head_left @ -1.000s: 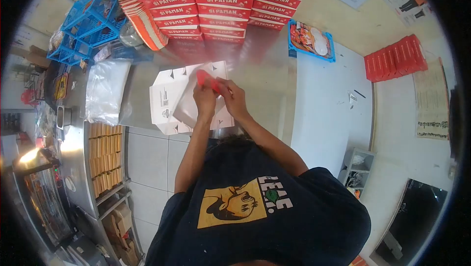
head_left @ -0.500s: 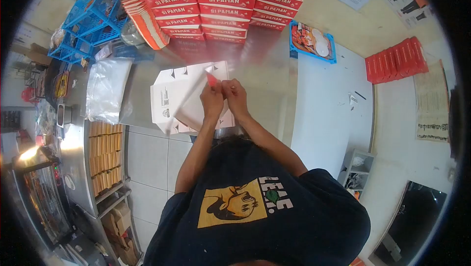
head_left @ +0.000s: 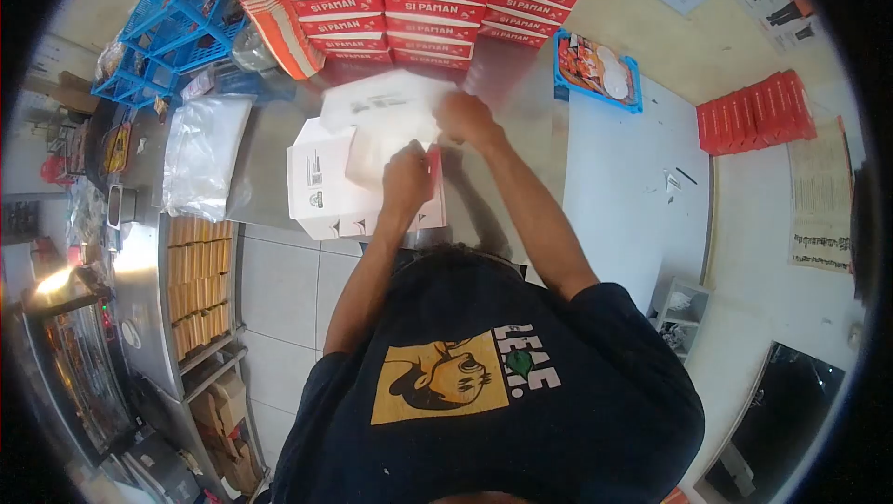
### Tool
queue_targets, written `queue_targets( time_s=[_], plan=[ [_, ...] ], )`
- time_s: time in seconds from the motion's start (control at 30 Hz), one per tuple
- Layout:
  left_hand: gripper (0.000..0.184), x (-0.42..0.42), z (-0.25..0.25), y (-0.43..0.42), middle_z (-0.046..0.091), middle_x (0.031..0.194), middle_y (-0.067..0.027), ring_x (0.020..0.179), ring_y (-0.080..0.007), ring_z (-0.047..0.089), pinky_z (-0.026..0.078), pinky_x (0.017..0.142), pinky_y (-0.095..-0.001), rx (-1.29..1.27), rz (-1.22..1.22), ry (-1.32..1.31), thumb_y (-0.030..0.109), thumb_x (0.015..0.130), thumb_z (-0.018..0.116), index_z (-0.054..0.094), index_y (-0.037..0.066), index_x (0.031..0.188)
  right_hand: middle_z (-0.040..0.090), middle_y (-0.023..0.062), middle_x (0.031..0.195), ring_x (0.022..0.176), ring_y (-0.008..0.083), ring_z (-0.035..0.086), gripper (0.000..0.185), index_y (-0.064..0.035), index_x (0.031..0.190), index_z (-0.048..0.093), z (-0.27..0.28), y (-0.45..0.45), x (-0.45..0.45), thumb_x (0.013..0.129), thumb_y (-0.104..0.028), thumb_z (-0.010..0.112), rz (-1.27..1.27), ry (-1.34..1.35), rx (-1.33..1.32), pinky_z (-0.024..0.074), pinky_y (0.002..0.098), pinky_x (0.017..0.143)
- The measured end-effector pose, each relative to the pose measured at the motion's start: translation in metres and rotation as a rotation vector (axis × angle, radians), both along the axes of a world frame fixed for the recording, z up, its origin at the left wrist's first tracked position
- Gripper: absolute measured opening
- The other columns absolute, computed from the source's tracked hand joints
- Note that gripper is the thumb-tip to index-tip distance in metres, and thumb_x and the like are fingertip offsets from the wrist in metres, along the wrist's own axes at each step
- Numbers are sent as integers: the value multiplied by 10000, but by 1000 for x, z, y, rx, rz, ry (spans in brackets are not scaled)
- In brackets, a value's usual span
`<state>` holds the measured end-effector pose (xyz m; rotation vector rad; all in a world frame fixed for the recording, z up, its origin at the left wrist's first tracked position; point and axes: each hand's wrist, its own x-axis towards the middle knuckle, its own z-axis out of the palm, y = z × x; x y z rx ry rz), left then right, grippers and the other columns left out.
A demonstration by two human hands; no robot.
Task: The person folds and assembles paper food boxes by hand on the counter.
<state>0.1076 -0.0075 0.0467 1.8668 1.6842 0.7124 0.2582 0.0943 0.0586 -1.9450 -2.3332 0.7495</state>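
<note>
Carton [head_left: 312, 179] unfolded | L hand [head_left: 407, 176] on | R hand [head_left: 463, 120] w/ blurred pnl [head_left: 386, 99]

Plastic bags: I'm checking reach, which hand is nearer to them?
Left. The left hand is right of the plastic bags, over white cardboard; the right hand is farther right, at the raised sheet.
</note>
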Motion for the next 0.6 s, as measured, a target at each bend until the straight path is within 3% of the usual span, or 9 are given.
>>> queue_targets(
  time_s=[0.03,0.17,0.27,0.33,0.37,0.43,0.47,0.53,0.6],
  plan=[
    [80,-7,-11,-1,651,745,-247,744,-451,653,502,646,-502,18,-19,-26,41,861,630,574,-12,840,713,217,824,772,370,715,230,9,719,709,2,8,7,782,-189,611,72,-80,-96,557,516,692],
    [170,-3,-33,-6,630,723,-243,724,-464,629,477,635,-522,98,-32,-149,110,938,585,562,2,809,705,214,773,689,340,716,176,12,718,709,-50,14,11,768,-108,590,248,132,-172,569,480,631],
    [221,4,-37,-12,628,754,-245,731,-458,625,473,642,-529,98,-56,-190,141,994,537,542,1,823,706,269,732,638,306,745,254,157,843,666,-44,-12,-3,795,-9,480,85,285,-218,594,386,563],
    [196,0,-32,-15,635,778,-246,738,-440,636,482,653,-509,-168,89,-354,152,983,556,541,-3,865,701,247,705,624,296,743,264,176,864,649,-29,-23,-6,825,-28,487,-263,599,-428,591,371,544],
    [196,-5,-39,-14,635,778,-246,738,-440,636,482,653,-509,-169,88,-353,152,983,556,541,-3,865,701,247,705,624,296,743,264,176,864,649,-31,-27,-6,825,-28,487,-263,599,-429,591,371,544],
    [151,-15,-54,-12,642,780,-242,730,-420,648,486,644,-492,-71,52,-319,148,966,573,551,8,915,702,201,681,588,278,734,261,156,834,656,-35,-34,-3,844,-66,520,-434,927,-403,589,355,543],
    [151,-18,-58,-12,642,780,-242,730,-420,648,486,644,-492,-72,58,-321,148,966,573,551,8,915,702,201,681,588,278,734,261,156,834,656,-35,-32,1,844,-66,520,-430,924,-406,589,355,543],
    [82,-26,-62,-11,659,740,-230,692,-420,659,478,615,-472,-6,41,-273,90,940,606,564,20,951,708,180,692,583,260,733,253,122,807,676,-33,-23,15,848,-89,542,-231,620,-255,585,346,533],
    [93,-34,-61,-14,656,760,-240,708,-428,658,482,616,-483,-27,17,-269,107,943,594,566,19,952,714,182,712,583,257,733,241,92,783,693,-44,-15,30,841,-92,550,-133,589,-210,583,344,530]
  ],
)
